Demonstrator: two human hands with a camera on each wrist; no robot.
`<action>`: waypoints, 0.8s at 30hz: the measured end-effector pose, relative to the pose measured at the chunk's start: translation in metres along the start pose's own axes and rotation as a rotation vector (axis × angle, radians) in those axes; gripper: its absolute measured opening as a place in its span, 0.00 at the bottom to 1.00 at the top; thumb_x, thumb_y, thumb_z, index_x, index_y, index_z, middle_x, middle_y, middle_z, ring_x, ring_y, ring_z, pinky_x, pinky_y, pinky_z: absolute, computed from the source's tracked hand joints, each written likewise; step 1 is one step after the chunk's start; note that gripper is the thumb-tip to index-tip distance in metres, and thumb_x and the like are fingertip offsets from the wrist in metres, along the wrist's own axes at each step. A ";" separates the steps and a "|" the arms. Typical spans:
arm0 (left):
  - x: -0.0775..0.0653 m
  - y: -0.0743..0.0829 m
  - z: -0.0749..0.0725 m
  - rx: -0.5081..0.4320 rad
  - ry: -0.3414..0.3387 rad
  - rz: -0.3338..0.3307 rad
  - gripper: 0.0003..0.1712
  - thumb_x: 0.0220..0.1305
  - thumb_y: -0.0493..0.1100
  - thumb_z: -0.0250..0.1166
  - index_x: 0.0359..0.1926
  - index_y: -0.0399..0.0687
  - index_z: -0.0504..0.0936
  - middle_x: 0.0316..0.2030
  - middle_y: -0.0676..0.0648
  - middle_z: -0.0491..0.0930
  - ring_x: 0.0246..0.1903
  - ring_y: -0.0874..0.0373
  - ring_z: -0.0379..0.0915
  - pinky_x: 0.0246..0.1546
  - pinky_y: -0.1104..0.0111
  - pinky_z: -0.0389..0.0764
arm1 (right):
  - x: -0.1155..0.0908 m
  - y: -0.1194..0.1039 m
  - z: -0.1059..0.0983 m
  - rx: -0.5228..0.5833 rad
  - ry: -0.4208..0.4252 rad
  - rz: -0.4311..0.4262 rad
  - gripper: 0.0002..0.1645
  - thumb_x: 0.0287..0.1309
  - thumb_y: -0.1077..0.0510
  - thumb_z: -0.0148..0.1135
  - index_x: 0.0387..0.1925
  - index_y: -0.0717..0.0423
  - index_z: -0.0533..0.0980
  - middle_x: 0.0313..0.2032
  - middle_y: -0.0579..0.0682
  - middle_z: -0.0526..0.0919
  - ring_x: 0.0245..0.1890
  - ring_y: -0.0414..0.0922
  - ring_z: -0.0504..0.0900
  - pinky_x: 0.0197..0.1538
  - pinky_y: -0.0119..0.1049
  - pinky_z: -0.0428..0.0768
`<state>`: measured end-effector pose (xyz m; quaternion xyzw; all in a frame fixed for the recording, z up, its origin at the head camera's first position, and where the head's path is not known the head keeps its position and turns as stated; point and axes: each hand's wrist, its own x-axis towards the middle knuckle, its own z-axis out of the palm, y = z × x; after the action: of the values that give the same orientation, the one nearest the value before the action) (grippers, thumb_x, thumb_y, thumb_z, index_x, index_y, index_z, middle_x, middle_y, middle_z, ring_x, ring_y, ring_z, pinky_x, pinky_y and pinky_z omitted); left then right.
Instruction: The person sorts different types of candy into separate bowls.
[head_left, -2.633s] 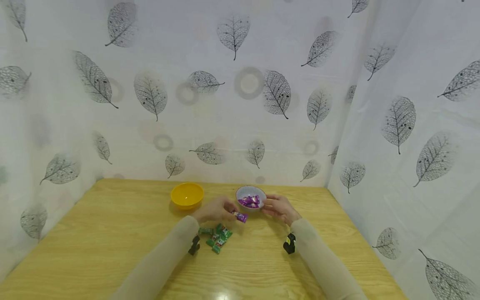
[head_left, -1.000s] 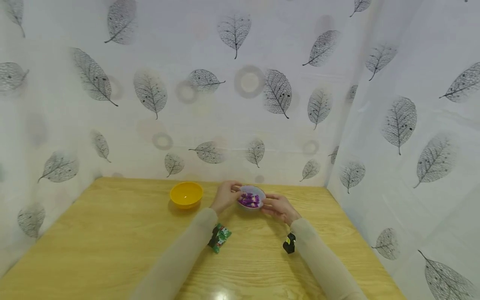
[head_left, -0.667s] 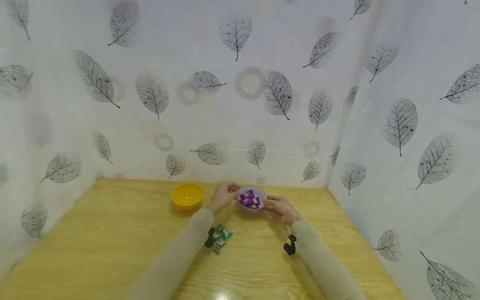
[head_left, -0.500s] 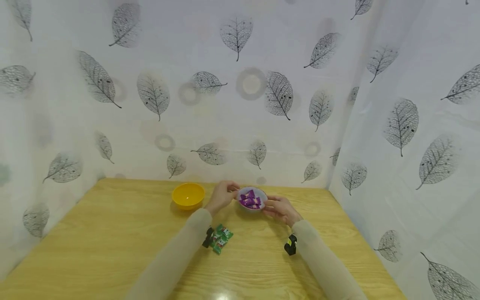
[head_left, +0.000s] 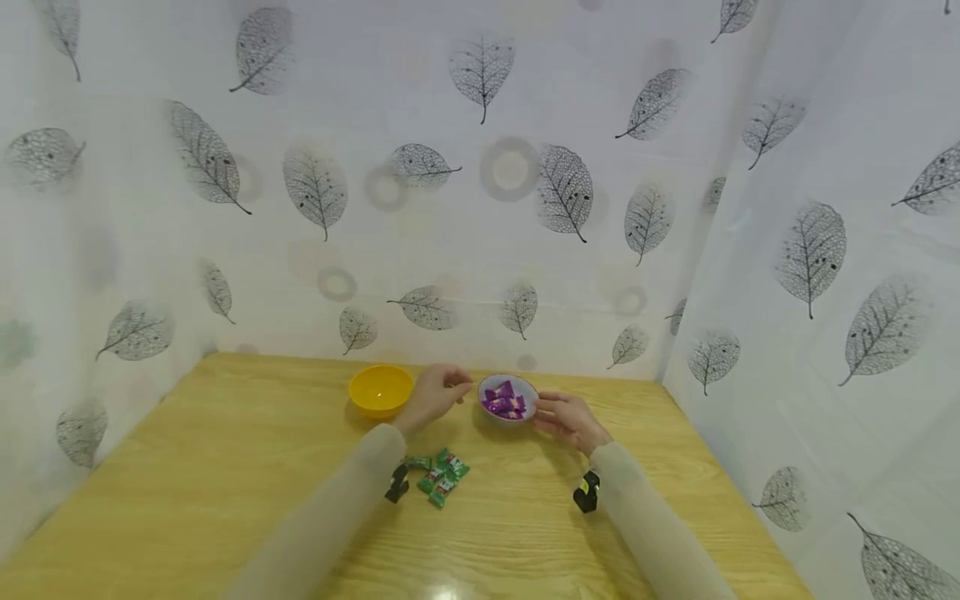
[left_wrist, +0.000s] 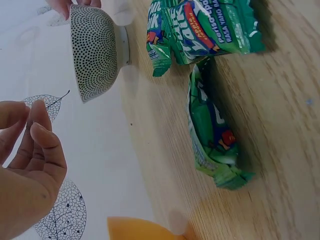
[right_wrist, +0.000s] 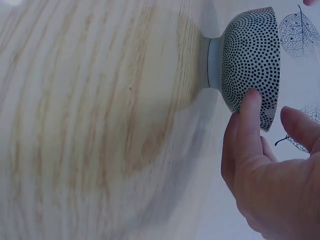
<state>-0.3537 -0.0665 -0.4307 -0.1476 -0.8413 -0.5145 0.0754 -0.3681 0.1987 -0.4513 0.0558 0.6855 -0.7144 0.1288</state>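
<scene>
Left wrist view: I see the left hand (left_wrist: 35, 170) with its fingers loosely bent, nothing visible in them. Head view puts it just left of the dotted bowl (head_left: 507, 417), fingertips near the rim but apart from it.

Right wrist view: I see the right hand (right_wrist: 275, 180) at the other side of that bowl. Fingers lie nearly straight against the dotted outer wall, one fingertip plainly touching it. Thumb sits apart from them, near the rim; I don't see it clamped on anything.

Bowl is upright on its foot, between the two hands, toward the back of the tabletop (head_left: 510, 542). Purple sweets (head_left: 502, 402) lie heaped inside it; I can't get an exact count.

Nearer me, by the left wrist, green sweets (head_left: 444, 477) lie on the tabletop: a small cluster, plus one just left of it. Left wrist view shows that one propped on edge, near the others.

Yellow bowl (head_left: 381, 386) stands left of the left hand, also toward the back. I get a black device (head_left: 587, 492) at the right wrist, another (head_left: 397, 484) at the left. Pale sleeves (head_left: 656, 521) on both arms. Behind it all, a white curtain (head_left: 465, 250) with dark leaf prints.
</scene>
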 end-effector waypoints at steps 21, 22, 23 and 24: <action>-0.041 -0.013 -0.044 -0.028 0.026 -0.085 0.10 0.67 0.41 0.63 0.47 0.43 0.83 0.41 0.42 0.85 0.32 0.59 0.78 0.40 0.63 0.82 | -0.012 -0.004 0.003 -0.007 0.008 -0.151 0.29 0.69 0.63 0.54 0.68 0.71 0.62 0.65 0.71 0.66 0.56 0.51 0.79 0.58 0.36 0.81; -0.042 -0.014 -0.047 -0.022 0.031 -0.086 0.10 0.67 0.41 0.63 0.47 0.43 0.83 0.42 0.41 0.85 0.33 0.59 0.78 0.41 0.63 0.83 | -0.012 -0.005 0.004 -0.005 0.002 -0.158 0.29 0.69 0.63 0.55 0.67 0.70 0.62 0.65 0.71 0.66 0.56 0.52 0.79 0.59 0.37 0.80; -0.043 -0.014 -0.050 -0.018 0.036 -0.085 0.11 0.67 0.40 0.62 0.47 0.42 0.83 0.42 0.42 0.85 0.33 0.58 0.78 0.40 0.62 0.83 | -0.012 -0.006 0.005 -0.009 -0.002 -0.165 0.29 0.68 0.63 0.55 0.67 0.70 0.63 0.65 0.71 0.66 0.56 0.52 0.79 0.60 0.39 0.79; -0.044 -0.015 -0.052 -0.019 0.039 -0.090 0.11 0.67 0.40 0.62 0.48 0.42 0.83 0.42 0.41 0.84 0.33 0.58 0.78 0.40 0.63 0.83 | -0.012 -0.006 0.007 -0.009 -0.007 -0.168 0.29 0.68 0.64 0.55 0.67 0.70 0.63 0.65 0.71 0.67 0.56 0.53 0.78 0.60 0.40 0.79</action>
<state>-0.3183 -0.1270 -0.4314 -0.1004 -0.8406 -0.5280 0.0671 -0.3572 0.1932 -0.4423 -0.0050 0.6905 -0.7198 0.0713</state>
